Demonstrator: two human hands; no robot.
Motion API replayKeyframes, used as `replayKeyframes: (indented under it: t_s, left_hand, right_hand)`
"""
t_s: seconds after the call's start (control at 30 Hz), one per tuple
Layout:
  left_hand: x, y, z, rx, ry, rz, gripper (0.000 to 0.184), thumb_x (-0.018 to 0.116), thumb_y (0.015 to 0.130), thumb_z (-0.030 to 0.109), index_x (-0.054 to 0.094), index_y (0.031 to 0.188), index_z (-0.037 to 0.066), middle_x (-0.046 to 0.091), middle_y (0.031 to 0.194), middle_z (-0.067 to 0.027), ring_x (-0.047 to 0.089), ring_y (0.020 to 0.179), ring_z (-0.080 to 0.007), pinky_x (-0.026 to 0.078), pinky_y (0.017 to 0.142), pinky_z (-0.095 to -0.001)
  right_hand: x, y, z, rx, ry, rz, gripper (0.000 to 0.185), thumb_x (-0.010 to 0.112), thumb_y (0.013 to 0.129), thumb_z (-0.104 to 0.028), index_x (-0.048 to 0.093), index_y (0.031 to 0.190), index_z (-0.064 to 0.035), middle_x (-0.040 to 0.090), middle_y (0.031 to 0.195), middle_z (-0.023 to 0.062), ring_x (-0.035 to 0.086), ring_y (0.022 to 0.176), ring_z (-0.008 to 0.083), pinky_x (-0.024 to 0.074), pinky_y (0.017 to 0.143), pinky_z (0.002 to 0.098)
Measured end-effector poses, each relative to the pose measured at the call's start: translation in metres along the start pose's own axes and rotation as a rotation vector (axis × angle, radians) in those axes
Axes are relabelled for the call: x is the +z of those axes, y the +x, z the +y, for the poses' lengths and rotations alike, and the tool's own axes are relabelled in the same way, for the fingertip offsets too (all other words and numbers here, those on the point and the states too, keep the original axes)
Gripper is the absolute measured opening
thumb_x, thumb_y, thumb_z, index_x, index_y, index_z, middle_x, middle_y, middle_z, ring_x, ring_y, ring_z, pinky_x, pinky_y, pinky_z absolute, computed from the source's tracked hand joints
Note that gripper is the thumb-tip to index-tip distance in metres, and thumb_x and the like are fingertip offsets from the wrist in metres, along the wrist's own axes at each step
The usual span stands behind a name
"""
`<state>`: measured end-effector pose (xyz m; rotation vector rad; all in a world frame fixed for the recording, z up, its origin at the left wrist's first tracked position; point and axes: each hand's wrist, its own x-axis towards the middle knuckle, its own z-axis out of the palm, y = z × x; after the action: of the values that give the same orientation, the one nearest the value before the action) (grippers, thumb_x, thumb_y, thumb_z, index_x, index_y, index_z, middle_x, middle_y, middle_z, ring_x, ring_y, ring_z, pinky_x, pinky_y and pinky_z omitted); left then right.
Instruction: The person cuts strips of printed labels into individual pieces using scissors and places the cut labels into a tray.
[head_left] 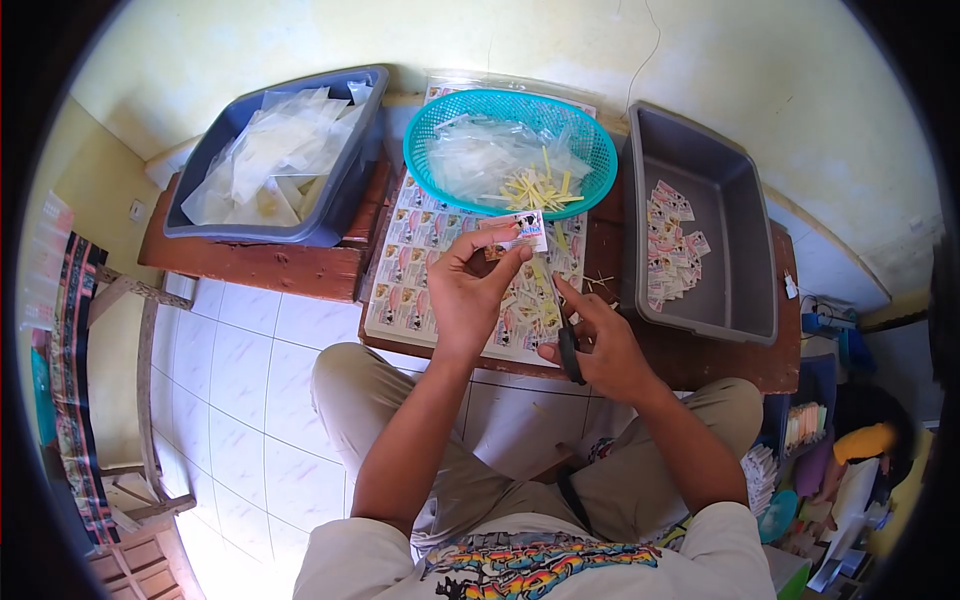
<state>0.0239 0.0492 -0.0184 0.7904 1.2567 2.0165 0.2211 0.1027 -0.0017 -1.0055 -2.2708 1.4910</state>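
Observation:
Between the thumb and fingers of my left hand (468,285) is a small printed label (530,228), held up over a stack of printed label sheets (408,265). My right hand (612,350) is closed around black-handled scissors (570,355), just right of and below the label. Their blades point up towards the label, though I cannot tell whether they touch it. Loose paper scraps and cut labels (520,315) lie on the sheets beneath my hands.
A teal basket (415,150) behind my hands holds clear plastic and yellowish strips (540,190). A grey bin (725,230) on the right contains cut labels (672,250). To the left, a blue bin (350,165) holds translucent pouches (270,150). Another person's yellow sleeve (865,442) shows far right.

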Motion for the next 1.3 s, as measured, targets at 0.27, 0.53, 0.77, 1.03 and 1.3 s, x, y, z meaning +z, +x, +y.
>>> replayKeyframes:
  t_s: [0.27,0.53,0.77,1.03,1.3]
  left_hand:
    - [-0.001,0.003,0.004,0.06,0.026,0.052,0.023,0.077,0.089,-0.01,0.071,0.111,-0.005,0.072,0.124,-0.0161,0.071,0.1,-0.0149,0.06,0.084,-0.0263]
    - [-0.002,0.001,0.004,0.016,0.046,0.033,0.023,0.077,0.089,-0.009,0.071,0.11,-0.004,0.071,0.124,-0.0162,0.072,0.1,-0.0153,0.061,0.085,-0.0268]
    - [0.002,-0.003,0.0,0.033,0.072,0.0,0.024,0.076,0.089,-0.011,0.071,0.111,-0.004,0.071,0.124,-0.016,0.072,0.102,-0.016,0.061,0.088,-0.0287]
    - [0.002,-0.005,0.0,0.049,0.073,-0.016,0.023,0.077,0.088,-0.01,0.071,0.11,-0.003,0.071,0.123,-0.0157,0.072,0.102,-0.0163,0.061,0.089,-0.0293]
    - [0.002,-0.004,-0.002,0.06,0.071,-0.025,0.024,0.077,0.089,-0.011,0.071,0.111,-0.003,0.071,0.124,-0.0153,0.072,0.101,-0.0152,0.06,0.088,-0.028]
  right_hand:
    - [0.001,-0.008,-0.005,-0.05,0.436,-0.109,0.093,0.086,0.087,-0.013,0.035,0.164,-0.0115,0.052,0.13,0.0092,0.062,0.103,0.0164,0.0588,0.091,0.03]
    - [0.0,-0.01,-0.004,-0.217,0.392,-0.128,0.093,0.084,0.088,-0.008,0.033,0.165,-0.0102,0.049,0.137,0.0088,0.061,0.112,0.0168,0.0596,0.094,0.0304]
    - [0.003,-0.007,-0.005,-0.228,0.411,-0.089,0.097,0.086,0.089,-0.026,0.03,0.166,-0.0072,0.05,0.132,0.0103,0.061,0.099,0.0168,0.0539,0.087,0.0294]
    - [0.004,-0.007,-0.005,-0.22,0.409,-0.077,0.095,0.085,0.09,-0.025,0.03,0.165,-0.0061,0.05,0.133,0.0101,0.06,0.1,0.0164,0.0535,0.09,0.0301]
    - [0.004,-0.006,-0.006,-0.222,0.408,-0.061,0.093,0.084,0.091,-0.023,0.031,0.165,-0.0049,0.05,0.134,0.0097,0.059,0.104,0.016,0.0527,0.094,0.0311]
